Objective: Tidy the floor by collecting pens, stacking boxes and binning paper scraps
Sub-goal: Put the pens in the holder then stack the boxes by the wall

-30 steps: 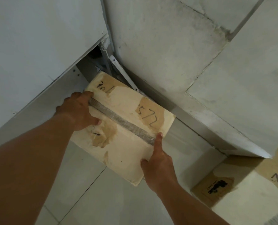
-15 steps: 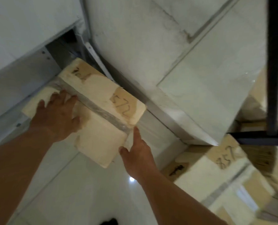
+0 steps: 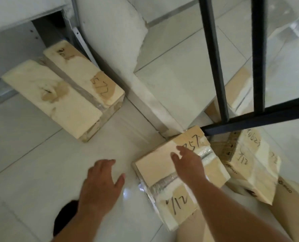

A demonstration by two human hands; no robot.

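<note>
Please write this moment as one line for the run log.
step: stacking boxes | left grip: open, above floor | right grip: open, over near taped box, contact unclear | box marked 572: on floor by wall, untouched

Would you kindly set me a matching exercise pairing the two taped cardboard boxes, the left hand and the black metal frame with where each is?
Things:
1 cream taped cardboard box marked 572
2 cream taped cardboard box marked 1/12
3 left hand
4 black metal frame

Places:
A beneath the right hand
B standing at upper right
C over white floor tile, holding nothing
D by the wall, untouched

Pairs: 1-D, 2-A, 3-C, 4-B
</note>
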